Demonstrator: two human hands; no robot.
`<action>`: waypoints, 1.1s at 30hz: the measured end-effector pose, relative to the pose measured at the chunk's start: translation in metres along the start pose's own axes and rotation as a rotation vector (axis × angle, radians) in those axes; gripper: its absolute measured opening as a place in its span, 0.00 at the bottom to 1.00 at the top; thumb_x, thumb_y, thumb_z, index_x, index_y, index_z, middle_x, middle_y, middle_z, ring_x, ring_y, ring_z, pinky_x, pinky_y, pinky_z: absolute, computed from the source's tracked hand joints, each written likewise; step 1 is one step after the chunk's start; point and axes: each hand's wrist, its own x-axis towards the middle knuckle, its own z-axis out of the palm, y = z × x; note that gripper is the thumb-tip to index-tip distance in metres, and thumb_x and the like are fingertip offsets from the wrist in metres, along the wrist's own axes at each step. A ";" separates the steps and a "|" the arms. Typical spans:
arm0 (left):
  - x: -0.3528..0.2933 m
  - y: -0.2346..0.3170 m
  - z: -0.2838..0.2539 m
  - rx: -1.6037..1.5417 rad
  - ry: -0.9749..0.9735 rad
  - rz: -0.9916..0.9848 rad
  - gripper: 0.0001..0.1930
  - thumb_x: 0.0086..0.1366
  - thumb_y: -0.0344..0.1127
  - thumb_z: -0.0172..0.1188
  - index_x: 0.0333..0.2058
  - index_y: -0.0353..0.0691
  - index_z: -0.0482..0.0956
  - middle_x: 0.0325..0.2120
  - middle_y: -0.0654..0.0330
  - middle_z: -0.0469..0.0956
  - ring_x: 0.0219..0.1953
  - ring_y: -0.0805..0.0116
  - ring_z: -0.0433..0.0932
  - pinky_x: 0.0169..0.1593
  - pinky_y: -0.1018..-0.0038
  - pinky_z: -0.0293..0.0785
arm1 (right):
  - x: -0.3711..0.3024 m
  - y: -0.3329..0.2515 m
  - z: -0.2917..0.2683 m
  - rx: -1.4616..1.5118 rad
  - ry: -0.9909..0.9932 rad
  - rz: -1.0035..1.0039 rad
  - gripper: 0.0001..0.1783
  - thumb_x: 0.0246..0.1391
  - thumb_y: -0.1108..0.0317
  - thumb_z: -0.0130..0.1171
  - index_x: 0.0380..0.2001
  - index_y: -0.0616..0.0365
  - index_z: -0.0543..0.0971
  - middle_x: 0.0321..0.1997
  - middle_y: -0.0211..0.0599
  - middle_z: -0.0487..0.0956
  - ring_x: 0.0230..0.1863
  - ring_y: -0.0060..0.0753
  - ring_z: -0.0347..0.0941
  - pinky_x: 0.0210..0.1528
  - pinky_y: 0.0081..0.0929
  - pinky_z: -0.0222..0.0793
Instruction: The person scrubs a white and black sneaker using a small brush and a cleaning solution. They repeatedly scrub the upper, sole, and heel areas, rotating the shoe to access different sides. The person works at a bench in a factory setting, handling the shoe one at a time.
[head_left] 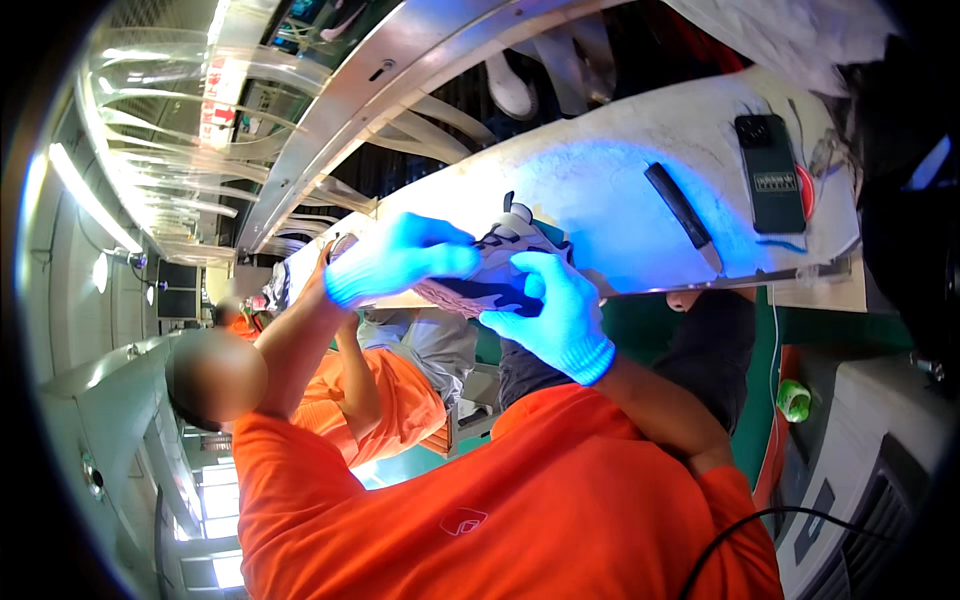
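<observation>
Over the near edge of the table I hold a grey sneaker [510, 238] with dark panels, laces and a pinkish sole. It is tilted so that its side and sole edge face me. My left hand [405, 262], in a pale glove lit blue, grips one end of the shoe. Closed on the other end is my right hand [560, 315], gloved likewise, its thumb and fingers against the side. The gloves cover parts of the upper. Blue light falls on both hands and the tabletop around them.
On the white table [610, 160] lie a slim black tool [682, 210] with a pale tip and a dark phone-like device [770, 180]. Behind runs a metal-framed machine [375, 75] with clear strips and a pale shoe [510, 88] inside. At left sits a co-worker in orange [385, 400].
</observation>
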 end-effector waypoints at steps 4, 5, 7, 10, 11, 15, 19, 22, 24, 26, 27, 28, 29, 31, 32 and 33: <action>-0.023 -0.028 0.030 -0.082 0.182 0.204 0.37 0.49 0.42 0.92 0.55 0.33 0.85 0.51 0.53 0.90 0.53 0.73 0.86 0.60 0.71 0.82 | -0.016 -0.003 0.000 0.210 0.083 0.102 0.38 0.44 0.62 0.91 0.55 0.58 0.80 0.48 0.43 0.86 0.42 0.38 0.88 0.45 0.36 0.87; -0.022 -0.031 0.033 -0.050 0.202 0.239 0.38 0.48 0.42 0.92 0.55 0.33 0.85 0.51 0.54 0.90 0.53 0.72 0.86 0.60 0.70 0.82 | -0.020 -0.003 -0.003 0.147 0.078 0.060 0.38 0.44 0.62 0.91 0.55 0.58 0.80 0.48 0.43 0.86 0.42 0.39 0.88 0.45 0.36 0.87; -0.021 -0.034 0.038 0.011 0.244 0.310 0.39 0.47 0.43 0.92 0.56 0.33 0.85 0.52 0.54 0.89 0.53 0.71 0.86 0.61 0.69 0.82 | -0.029 0.000 -0.011 0.019 0.064 -0.024 0.37 0.44 0.62 0.91 0.54 0.58 0.79 0.47 0.43 0.85 0.42 0.40 0.88 0.45 0.35 0.87; -0.021 -0.031 0.039 0.026 0.208 0.305 0.40 0.46 0.43 0.93 0.56 0.33 0.85 0.57 0.53 0.88 0.57 0.68 0.85 0.63 0.67 0.80 | -0.051 0.013 -0.015 -0.035 0.047 0.082 0.33 0.46 0.57 0.90 0.48 0.56 0.79 0.44 0.41 0.82 0.42 0.42 0.85 0.44 0.38 0.83; -0.021 -0.031 0.039 0.028 0.206 0.309 0.40 0.45 0.43 0.93 0.56 0.33 0.85 0.57 0.53 0.87 0.58 0.67 0.85 0.64 0.67 0.80 | -0.055 0.014 -0.015 -0.065 0.042 0.113 0.32 0.46 0.56 0.90 0.46 0.55 0.79 0.43 0.40 0.82 0.42 0.43 0.85 0.43 0.39 0.82; -0.019 -0.024 0.041 -0.168 0.146 0.293 0.39 0.46 0.40 0.93 0.56 0.32 0.86 0.58 0.51 0.87 0.60 0.65 0.84 0.66 0.65 0.79 | -0.055 0.013 -0.017 -0.069 0.038 0.121 0.30 0.46 0.57 0.89 0.43 0.54 0.78 0.41 0.39 0.81 0.41 0.43 0.83 0.41 0.40 0.80; -0.014 -0.041 0.032 -0.057 0.116 0.359 0.36 0.47 0.40 0.92 0.54 0.33 0.88 0.59 0.48 0.87 0.61 0.58 0.86 0.66 0.62 0.81 | -0.049 0.015 -0.017 -0.038 0.057 0.014 0.29 0.44 0.61 0.89 0.41 0.54 0.78 0.40 0.40 0.80 0.40 0.45 0.83 0.41 0.41 0.79; -0.001 -0.062 0.021 -0.044 0.082 0.472 0.37 0.46 0.43 0.93 0.53 0.34 0.89 0.59 0.47 0.86 0.62 0.53 0.86 0.66 0.57 0.81 | -0.035 0.019 -0.014 -0.016 0.067 -0.008 0.28 0.44 0.63 0.89 0.40 0.54 0.78 0.39 0.40 0.80 0.40 0.46 0.82 0.41 0.42 0.79; 0.000 -0.072 0.020 -0.022 0.065 0.521 0.38 0.44 0.43 0.93 0.53 0.34 0.88 0.59 0.46 0.86 0.63 0.51 0.85 0.67 0.56 0.80 | -0.035 0.019 -0.014 -0.008 0.059 -0.011 0.28 0.43 0.64 0.89 0.40 0.54 0.78 0.39 0.39 0.80 0.40 0.46 0.82 0.41 0.42 0.79; 0.000 -0.080 0.021 -0.024 0.064 0.543 0.39 0.43 0.43 0.93 0.54 0.35 0.88 0.60 0.45 0.86 0.63 0.49 0.85 0.67 0.56 0.80 | -0.032 0.020 -0.015 -0.031 0.055 -0.049 0.28 0.43 0.64 0.89 0.41 0.54 0.78 0.38 0.39 0.80 0.40 0.46 0.82 0.41 0.42 0.78; 0.001 -0.085 0.020 -0.036 0.063 0.544 0.39 0.42 0.43 0.93 0.54 0.35 0.88 0.60 0.45 0.86 0.64 0.49 0.85 0.67 0.55 0.80 | -0.030 0.020 -0.014 -0.043 0.053 -0.069 0.28 0.43 0.64 0.89 0.41 0.54 0.79 0.38 0.38 0.80 0.39 0.46 0.82 0.41 0.42 0.78; 0.002 -0.089 0.020 -0.068 0.061 0.520 0.39 0.42 0.43 0.93 0.54 0.35 0.88 0.60 0.45 0.86 0.64 0.48 0.84 0.67 0.55 0.80 | -0.029 0.019 -0.013 -0.035 0.048 -0.060 0.28 0.43 0.65 0.89 0.41 0.54 0.79 0.38 0.38 0.80 0.39 0.46 0.82 0.41 0.42 0.78; 0.004 -0.093 0.020 -0.103 0.064 0.501 0.40 0.41 0.42 0.93 0.54 0.35 0.88 0.61 0.44 0.86 0.64 0.48 0.84 0.68 0.55 0.80 | -0.027 0.020 -0.013 -0.031 0.041 -0.056 0.28 0.43 0.65 0.89 0.40 0.54 0.79 0.38 0.38 0.80 0.39 0.45 0.81 0.41 0.42 0.78; 0.006 -0.093 0.018 -0.109 0.054 0.506 0.40 0.41 0.43 0.93 0.53 0.36 0.88 0.61 0.44 0.86 0.65 0.47 0.84 0.68 0.55 0.79 | -0.022 0.020 -0.012 -0.030 0.036 -0.073 0.27 0.42 0.65 0.89 0.39 0.53 0.79 0.38 0.37 0.79 0.39 0.45 0.81 0.40 0.41 0.77; 0.007 -0.094 0.017 -0.111 0.050 0.507 0.40 0.41 0.43 0.93 0.53 0.37 0.88 0.61 0.44 0.86 0.65 0.47 0.84 0.68 0.55 0.79 | -0.020 0.021 -0.012 -0.031 0.038 -0.093 0.27 0.42 0.65 0.89 0.39 0.53 0.79 0.38 0.37 0.79 0.38 0.44 0.81 0.40 0.41 0.77; 0.007 -0.098 0.017 -0.135 0.043 0.493 0.39 0.40 0.42 0.94 0.53 0.38 0.88 0.61 0.44 0.85 0.65 0.46 0.83 0.70 0.53 0.78 | -0.019 0.022 -0.012 -0.032 0.041 -0.114 0.26 0.42 0.65 0.89 0.38 0.53 0.80 0.38 0.37 0.79 0.38 0.44 0.80 0.40 0.40 0.77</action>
